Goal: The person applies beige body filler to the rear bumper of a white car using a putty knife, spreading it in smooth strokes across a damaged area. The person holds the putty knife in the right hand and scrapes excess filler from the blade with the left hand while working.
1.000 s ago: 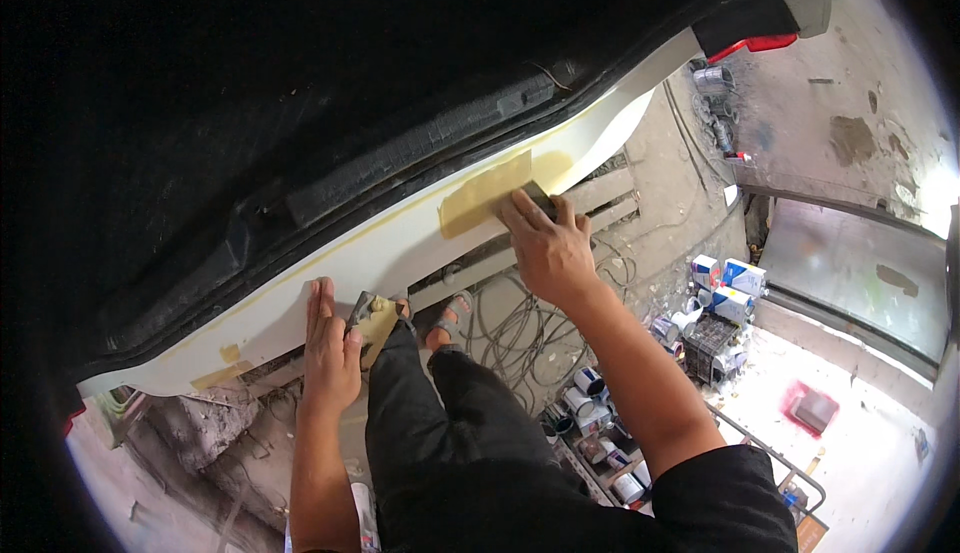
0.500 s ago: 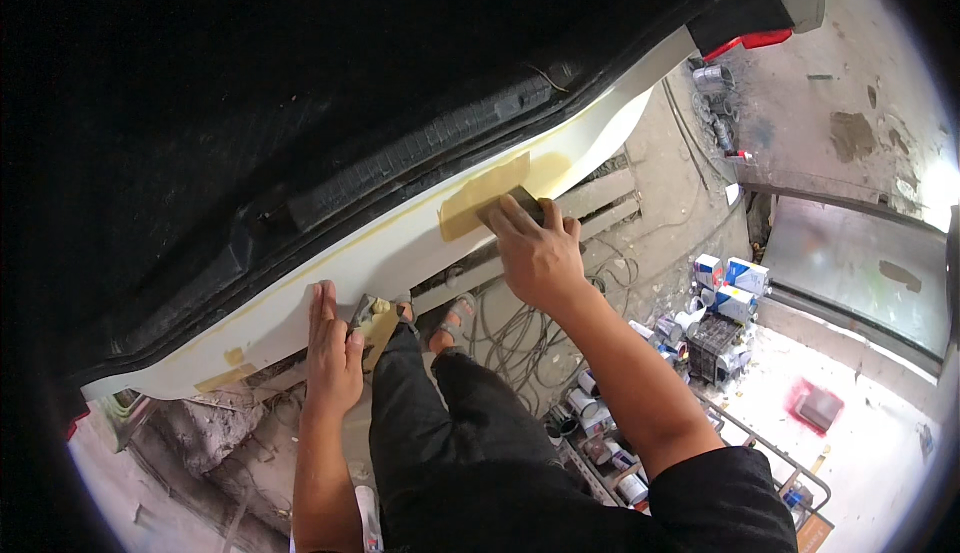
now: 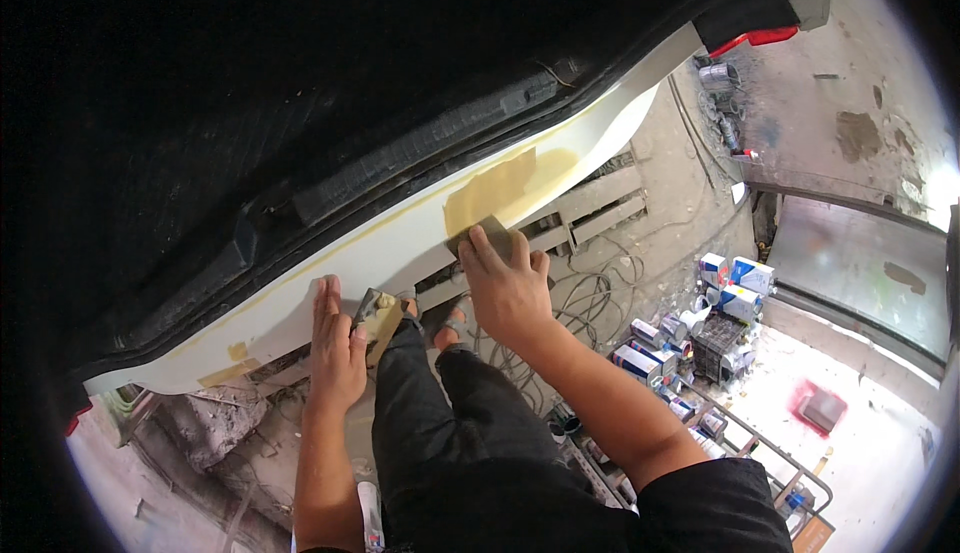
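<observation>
Head view looks down on one white panel [image 3: 400, 253], long and curved, running from lower left to upper right under a dark car body [image 3: 300, 133]. Two bare hands work on it. One right hand [image 3: 508, 288] presses one brownish sanding block [image 3: 482, 236] flat against the panel, at the lower edge of one large yellowish filler patch [image 3: 510, 185]; its fingers [image 3: 484, 250] lie together over the block, clamped on it from above. One left hand [image 3: 335, 348] rests flat against the panel's lower edge further left, its fingers stretched out and close together, the thumb [image 3: 358, 336] touching one small folded piece of yellowish paper [image 3: 380, 315] that lies just beside it; whether the hand grips that piece I cannot tell. Two smaller yellowish spots [image 3: 232, 363] show on the panel near its left end. Below the panel stand two dark trouser legs [image 3: 450, 433] and one sandalled foot [image 3: 452, 325] on a concrete floor [image 3: 690, 153]. One wooden pallet [image 3: 595, 211] lies under the panel to the right of the block, with loose cables [image 3: 590, 293] beside it. A cluster of small boxes and cans [image 3: 700, 323], too many and too small to count surely, sits well to the right. One red tail light [image 3: 750, 41] shows at the upper right.
</observation>
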The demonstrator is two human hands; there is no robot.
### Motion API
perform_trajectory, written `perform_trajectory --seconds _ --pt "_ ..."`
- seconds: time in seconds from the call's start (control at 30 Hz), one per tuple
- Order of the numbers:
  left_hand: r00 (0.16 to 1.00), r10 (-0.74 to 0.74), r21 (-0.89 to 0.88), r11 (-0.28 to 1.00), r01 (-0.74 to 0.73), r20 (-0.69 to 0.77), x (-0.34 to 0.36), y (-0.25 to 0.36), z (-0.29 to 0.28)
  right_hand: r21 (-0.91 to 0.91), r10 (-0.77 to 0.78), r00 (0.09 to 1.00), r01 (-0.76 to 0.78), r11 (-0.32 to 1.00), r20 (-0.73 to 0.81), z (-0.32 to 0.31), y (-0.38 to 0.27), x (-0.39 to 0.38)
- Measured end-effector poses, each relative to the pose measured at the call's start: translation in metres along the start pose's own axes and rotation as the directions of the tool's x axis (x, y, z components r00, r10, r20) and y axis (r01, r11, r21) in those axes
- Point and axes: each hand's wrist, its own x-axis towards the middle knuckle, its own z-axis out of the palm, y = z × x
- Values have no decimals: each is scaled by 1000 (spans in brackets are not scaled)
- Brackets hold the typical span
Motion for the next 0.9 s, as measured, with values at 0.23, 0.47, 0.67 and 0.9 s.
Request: perform_trajectory --seconds 0.23,0.47,0.67,0.9 --pt "999 46 -7 999 -46 -6 0 -4 0 -16 188 982 -188 982 -21 -45 52 41" --pt "997 64 17 998 -63 -31 1 -2 1 -87 193 977 -185 979 92 -24 13 30" --pt "1000 15 12 1000 -15 13 1 -1 -2 -38 175 979 -172 984 104 -22 24 3" --pt "997 83 7 997 -83 -5 1 -6 0 -17 71 994 -72 997 -80 -37 112 62"
